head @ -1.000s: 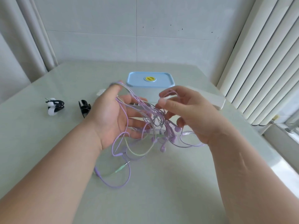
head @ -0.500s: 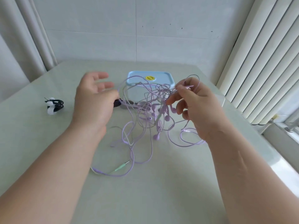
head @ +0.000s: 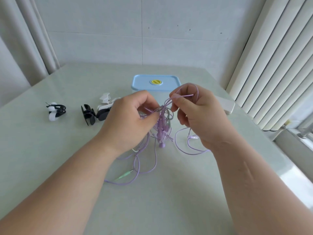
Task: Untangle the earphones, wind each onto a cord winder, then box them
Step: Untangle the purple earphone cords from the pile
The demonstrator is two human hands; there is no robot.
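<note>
— Where are the earphones (head: 163, 131)?
— Above the middle of the table (head: 50, 158), between both hands: a knot of thin lilac cords with rounded buds bunched under it. Loose loops trail toward the near edge and end in a pale green plug (head: 124, 175).
— And the fingers?
— The left hand (head: 130, 122) pinches strands at the knot with thumb and forefinger. The right hand (head: 201, 116) pinches a bunch of loops higher up, its other fingers curled.
— How many sets?
— I cannot tell; the cords cross too tightly.
— The box (head: 155, 82)?
— Toward the far edge, with a smooth blue lid with rounded corners. Its round yellow label is too small to read, and the hands hide its lower part.
— Winders (head: 88, 114)?
— Three black and white plastic clips toward the left edge, one partly behind the left hand.
</note>
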